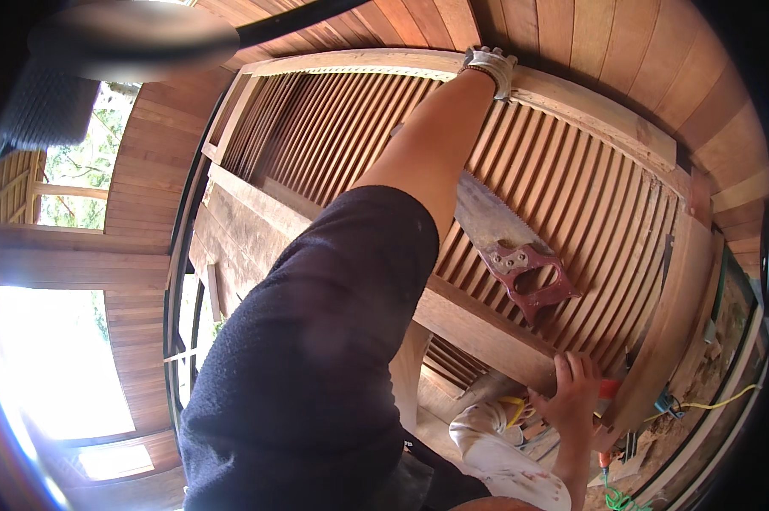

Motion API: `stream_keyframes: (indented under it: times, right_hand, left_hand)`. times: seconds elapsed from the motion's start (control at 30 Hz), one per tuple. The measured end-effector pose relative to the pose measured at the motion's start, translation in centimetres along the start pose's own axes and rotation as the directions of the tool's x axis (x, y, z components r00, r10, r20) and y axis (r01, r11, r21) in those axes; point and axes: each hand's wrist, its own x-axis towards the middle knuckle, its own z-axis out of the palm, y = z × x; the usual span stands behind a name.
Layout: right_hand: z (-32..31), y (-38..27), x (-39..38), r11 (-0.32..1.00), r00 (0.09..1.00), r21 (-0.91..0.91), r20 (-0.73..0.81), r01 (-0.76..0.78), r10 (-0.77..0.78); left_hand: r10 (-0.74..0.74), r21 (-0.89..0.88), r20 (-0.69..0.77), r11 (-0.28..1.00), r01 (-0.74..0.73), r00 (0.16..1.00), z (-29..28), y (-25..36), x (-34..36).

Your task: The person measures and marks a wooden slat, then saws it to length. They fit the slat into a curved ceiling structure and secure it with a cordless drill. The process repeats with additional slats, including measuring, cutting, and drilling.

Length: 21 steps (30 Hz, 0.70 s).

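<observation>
A large slatted wooden panel [610, 221] stretches out before me, framed by thick rails. My left hand [491, 71], in a pale work glove, has its fingers bent over the far rail [593, 100]. My left arm, in a dark short sleeve, crosses the view and hides part of the slats. At the lower right, my bare right hand [568, 393] grips the near rail [491, 334], its thumb at the lower edge. A handsaw [508, 238] with a worn red handle lies flat on the slats between my hands, touched by neither.
Plank walls [563, 34] curve behind the panel, and bright window openings [61, 358] are at the left. Near my right hand are a yellow cord [716, 402], a green cord [627, 501] and an orange-handled tool [605, 460]. Stained white cloth [503, 451] shows below.
</observation>
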Motion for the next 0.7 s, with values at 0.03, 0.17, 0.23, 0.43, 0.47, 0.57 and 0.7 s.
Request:
stream_keyframes:
  times: [0.03, 0.17, 0.23, 0.43, 0.47, 0.57, 0.7]
  right_hand:
    - [0.2, -0.1, 0.1, 1.000, 1.000, -0.013, -0.021, 0.010, -0.010]
    - [1.0, -0.5, -0.3, 0.998, 0.997, -0.053, -0.071, 0.018, -0.022]
    - [1.7, -0.7, -0.3, 0.999, 0.994, -0.051, -0.106, 0.017, -0.022]
    - [1.5, -0.1, -1.2, 0.999, 0.977, -0.031, -0.211, 0.007, -0.013]
    - [1.0, -0.1, -1.0, 1.000, 0.986, -0.018, -0.165, -0.016, 0.013]
    - [-0.1, 0.2, -0.8, 1.000, 0.987, -0.009, -0.159, 0.000, -0.002]
    - [-0.3, -0.3, -0.8, 0.995, 0.987, -0.081, -0.148, 0.052, -0.064]
  left_hand:
    - [-0.005, 0.019, 0.037, 1.000, 0.004, 0.999, -0.3, -0.4, 0.2]
    - [0.009, -0.085, -0.040, 0.996, -0.012, 0.999, 0.2, -1.3, -0.5]
    - [0.054, -0.108, -0.030, 0.993, -0.057, 0.998, -0.2, -1.6, -0.4]
    - [0.128, -0.088, 0.005, 0.988, -0.127, 0.992, -3.0, -0.9, 0.5]
    - [0.158, -0.041, -0.055, 0.986, -0.161, 0.986, -2.4, -1.6, 0.7]
    - [0.249, -0.022, -0.132, 0.967, -0.254, 0.959, -2.6, -2.2, 0.3]
    - [0.272, -0.057, -0.248, 0.954, -0.295, 0.930, -3.7, -3.7, -1.5]
